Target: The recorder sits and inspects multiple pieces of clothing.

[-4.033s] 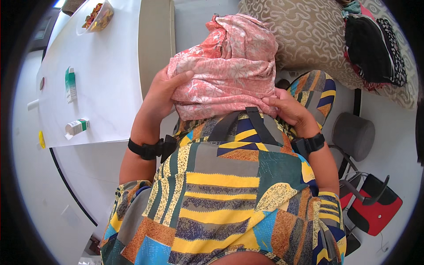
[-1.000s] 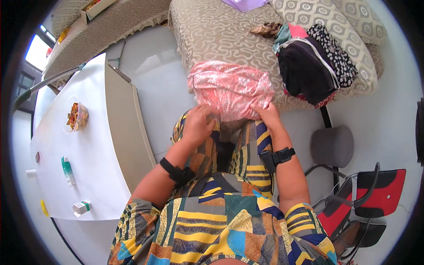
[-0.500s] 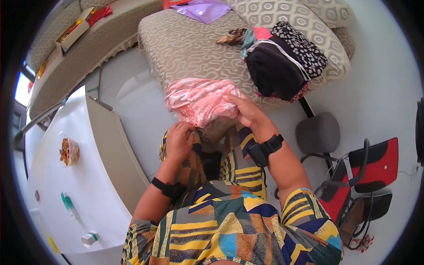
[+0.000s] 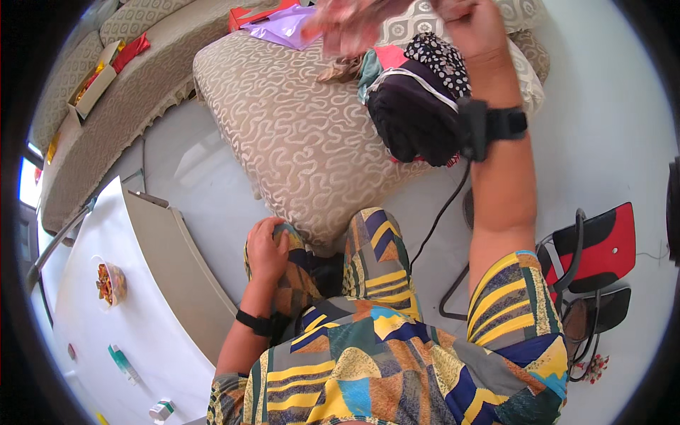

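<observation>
My right hand (image 4: 478, 30) reaches far out at the top of the view, closed on a pink garment (image 4: 354, 27). The cloth is smeared by motion and runs off the top edge, hanging above the patterned sofa seat (image 4: 255, 106). Just below that hand, a pile of clothes lies on the seat: a black garment (image 4: 411, 117) in front, a black-and-white floral one (image 4: 438, 62) behind, with pink and teal cloth beside them. My left hand (image 4: 268, 248) lies on my left knee, fingers laid over it and holding nothing. Dark bands circle both wrists.
A white table (image 4: 85, 304) at left bears a tub of snacks (image 4: 110, 285), a green-and-white tube (image 4: 124, 365) and a small box (image 4: 161, 409). A purple bag (image 4: 283, 27) lies on the seat. A red-and-black chair (image 4: 602, 248) and a black cable (image 4: 439, 219) are at right.
My right hand has carried the pink garment from above my lap to the far end of the seat, over the clothes pile. My left hand has let go and dropped onto my knee.
</observation>
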### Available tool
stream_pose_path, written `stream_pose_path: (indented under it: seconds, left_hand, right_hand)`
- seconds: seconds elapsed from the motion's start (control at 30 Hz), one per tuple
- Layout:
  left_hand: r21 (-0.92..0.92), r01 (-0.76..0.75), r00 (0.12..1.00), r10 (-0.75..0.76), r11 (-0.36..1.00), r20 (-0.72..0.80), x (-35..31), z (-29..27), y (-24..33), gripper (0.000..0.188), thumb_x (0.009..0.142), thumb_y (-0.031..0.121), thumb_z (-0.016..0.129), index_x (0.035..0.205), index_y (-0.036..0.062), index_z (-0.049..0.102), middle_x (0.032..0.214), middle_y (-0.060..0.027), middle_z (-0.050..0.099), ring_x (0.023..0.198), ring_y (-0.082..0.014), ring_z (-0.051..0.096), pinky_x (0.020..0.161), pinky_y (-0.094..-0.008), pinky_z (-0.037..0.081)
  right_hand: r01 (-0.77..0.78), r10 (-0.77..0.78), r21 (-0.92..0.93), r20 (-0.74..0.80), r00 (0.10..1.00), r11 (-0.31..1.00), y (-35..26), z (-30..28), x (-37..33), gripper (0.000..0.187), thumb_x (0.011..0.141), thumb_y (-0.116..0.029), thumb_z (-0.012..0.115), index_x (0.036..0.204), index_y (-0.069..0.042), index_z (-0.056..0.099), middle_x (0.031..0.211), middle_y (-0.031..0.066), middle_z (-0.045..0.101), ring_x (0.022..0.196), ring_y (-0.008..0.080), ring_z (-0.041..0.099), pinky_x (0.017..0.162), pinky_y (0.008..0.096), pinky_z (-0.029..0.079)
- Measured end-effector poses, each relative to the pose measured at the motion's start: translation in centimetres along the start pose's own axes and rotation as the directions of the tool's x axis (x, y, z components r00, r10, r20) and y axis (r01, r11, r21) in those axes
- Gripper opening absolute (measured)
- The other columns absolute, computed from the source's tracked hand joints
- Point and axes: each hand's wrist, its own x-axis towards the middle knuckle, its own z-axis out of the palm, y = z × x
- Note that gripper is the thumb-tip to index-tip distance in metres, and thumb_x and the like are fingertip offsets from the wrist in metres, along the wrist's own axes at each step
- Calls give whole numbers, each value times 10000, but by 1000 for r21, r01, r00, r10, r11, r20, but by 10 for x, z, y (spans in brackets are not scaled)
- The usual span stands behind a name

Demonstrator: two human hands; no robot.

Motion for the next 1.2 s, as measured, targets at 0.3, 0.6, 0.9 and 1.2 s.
stream_pose_path:
  seconds: [0.3,0.6,0.9,1.2]
  left_hand:
    - [21,-16,999,16,1000,35,9,15,6,184,780,82,648,962,60,629,1017,-116,635,1010,-308,572,893,-396,425]
    - [70,-81,997,81,994,2,9,14,-1,139,762,70,648,896,70,613,982,-92,648,994,-297,582,864,-401,432]
    - [59,-70,997,71,996,-26,9,15,0,109,762,76,647,866,76,617,946,-87,648,981,-300,582,849,-413,433]
    - [47,-112,993,113,993,-26,3,14,-13,129,744,77,655,860,76,598,910,-75,632,983,-284,574,872,-399,417]
  right_hand:
    - [-285,-61,-204,-896,441,936,-9,-153,-150,289,861,-35,601,1126,46,521,1010,202,636,823,309,663,737,392,586]
    - [-92,-94,-144,-905,415,985,17,-126,-158,229,889,-26,562,1079,89,502,972,212,621,790,303,656,637,324,572]
    - [-541,-144,-356,-908,395,762,-18,-123,-223,261,871,-204,651,1044,-13,609,865,114,672,727,145,649,557,218,487]
    - [-928,-544,-295,-753,371,-226,-56,-68,-225,539,859,-454,597,1177,-19,599,1151,174,621,1058,347,581,910,410,429]
